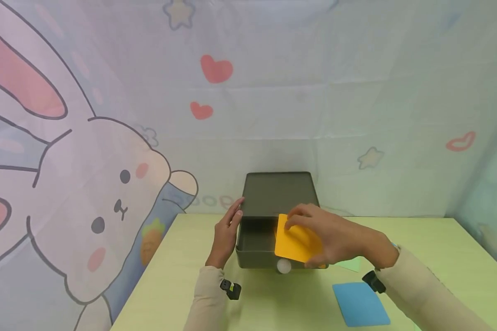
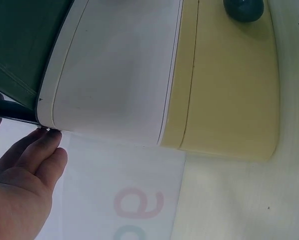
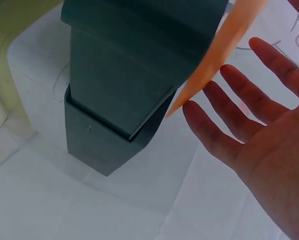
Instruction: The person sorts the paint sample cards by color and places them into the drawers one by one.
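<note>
A dark green box has its drawer pulled out toward me, with a round knob on the front. My left hand rests against the box's left side, fingers extended; in the left wrist view its fingertips touch the green edge. Over the right part of the drawer, my right hand pinches an orange square sheet, which stands tilted across the opening. In the right wrist view the fingers of the right hand lie along the orange sheet, beside the green drawer.
On the table, a blue square sheet lies to the right of the drawer. A light green sheet is partly hidden by my right arm. Below the green part, the left wrist view shows white and yellow sections. A printed cloth hangs behind.
</note>
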The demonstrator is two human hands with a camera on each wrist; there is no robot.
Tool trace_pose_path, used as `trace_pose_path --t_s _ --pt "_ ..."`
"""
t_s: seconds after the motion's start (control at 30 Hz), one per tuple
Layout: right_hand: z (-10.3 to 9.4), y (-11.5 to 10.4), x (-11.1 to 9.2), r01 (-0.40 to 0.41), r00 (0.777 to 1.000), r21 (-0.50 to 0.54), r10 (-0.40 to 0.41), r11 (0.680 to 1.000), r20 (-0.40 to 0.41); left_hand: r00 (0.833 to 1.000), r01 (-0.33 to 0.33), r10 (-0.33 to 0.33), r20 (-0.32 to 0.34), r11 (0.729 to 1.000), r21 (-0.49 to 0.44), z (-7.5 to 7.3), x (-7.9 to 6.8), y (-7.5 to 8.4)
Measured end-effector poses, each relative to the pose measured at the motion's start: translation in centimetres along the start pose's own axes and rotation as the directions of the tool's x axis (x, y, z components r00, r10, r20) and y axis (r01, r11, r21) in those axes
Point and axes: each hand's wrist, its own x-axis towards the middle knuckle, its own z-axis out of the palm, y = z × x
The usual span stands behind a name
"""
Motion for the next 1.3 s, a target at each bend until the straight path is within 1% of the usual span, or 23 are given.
trace_pose_path --t_s 0.13,0.3,0.53,0.7,0.8,0.9,1.0,1.17,1.3 --pt "0.2 0.1 0.0 0.000 1.000 0.009 0.000 1.000 0.029 1.000 0.001 -0.001 -0.005 1.000 0.002 0.1 0.0 -0.1" --pt "0.1 0.4 -0.1 0.001 1.000 -0.013 0.000 1.000 0.020 1.000 0.000 0.000 -0.006 1.000 0.009 0.2 0.0 0.1" --pt "0.2 1.0 0.0 -0.003 1.000 -0.035 0.002 0.999 -0.029 1.000 0.003 -0.003 0.000 1.000 0.011 0.3 -0.1 0.2" --pt "0.4 1.4 0.1 0.023 0.997 -0.055 -0.027 0.998 -0.070 1.000 0.001 -0.001 -0.001 1.000 0.014 0.3 0.0 0.1" --pt "0.5 1.5 0.3 0.009 0.996 -0.083 -0.017 0.996 -0.090 1.000 -0.003 0.003 -0.003 1.000 0.015 0.2 0.0 0.1" --pt "0.5 1.3 0.3 -0.029 0.996 -0.106 0.019 0.994 -0.092 1.000 -0.010 0.010 0.003 1.000 0.009 0.2 -0.1 0.3" --pt "0.6 1.0 0.2 -0.046 0.995 -0.115 0.035 0.992 -0.091 1.000 -0.009 0.009 0.008 1.000 0.006 0.1 -0.1 0.3" --pt "0.7 0.0 -0.1 -0.030 0.993 -0.130 0.015 0.991 -0.116 1.000 -0.006 0.006 0.009 1.000 0.000 0.0 -0.3 0.3" --pt "1.4 -1.6 -0.8 -0.025 0.988 -0.103 0.009 0.994 -0.155 1.000 -0.007 0.007 0.008 1.000 0.004 -0.1 -0.5 0.3"
